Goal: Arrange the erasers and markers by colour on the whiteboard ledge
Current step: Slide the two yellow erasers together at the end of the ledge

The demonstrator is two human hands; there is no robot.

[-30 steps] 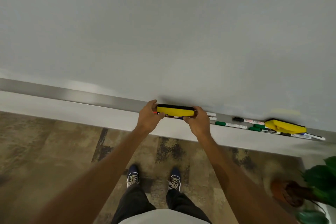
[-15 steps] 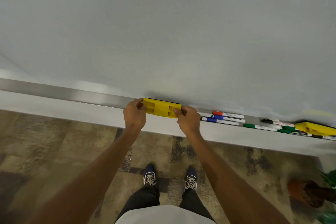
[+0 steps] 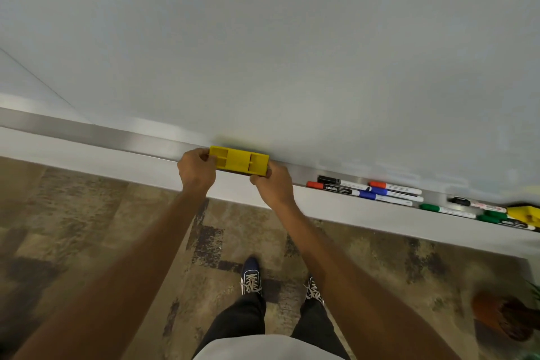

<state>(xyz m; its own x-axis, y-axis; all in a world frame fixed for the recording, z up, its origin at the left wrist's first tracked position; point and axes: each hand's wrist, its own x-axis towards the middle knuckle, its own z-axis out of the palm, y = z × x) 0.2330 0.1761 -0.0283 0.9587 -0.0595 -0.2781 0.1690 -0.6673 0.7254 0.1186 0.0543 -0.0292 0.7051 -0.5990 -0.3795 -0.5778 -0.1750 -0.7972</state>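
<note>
Squarely facing a whiteboard (image 3: 263, 38), a person holds both bare arms out to its long metal ledge (image 3: 111, 135). The left hand (image 3: 196, 169) and right hand (image 3: 273, 185) pinch the two short ends of a yellow eraser (image 3: 238, 160), fingers curled round it. Its hollowed plastic back is turned to the camera. The eraser is at the ledge, close against the foot of the board; whether it rests flat there cannot be told.

To the right, well apart from it, the ledge holds a cluster of markers lying lengthwise. A black-capped marker (image 3: 344, 183) lies at the back, with a red-capped marker (image 3: 333, 189) labelled "camlin" just in front of it. Next come a second red-capped marker (image 3: 394, 187) and two blue-capped markers (image 3: 388, 193), packed side by side. Further right lie a green-capped marker (image 3: 444, 210) and a blurred black marker (image 3: 463, 201) behind it. More green markers (image 3: 496, 218) lie just beside a second yellow eraser (image 3: 526, 213), which is cut off by the frame's edge.

Below, navy lace-up shoes (image 3: 251, 275) stand on mottled brown carpet (image 3: 87, 228). A brown plant pot (image 3: 502, 317) with a few green leaves sits on the floor at lower right, too blurred to tell more
</note>
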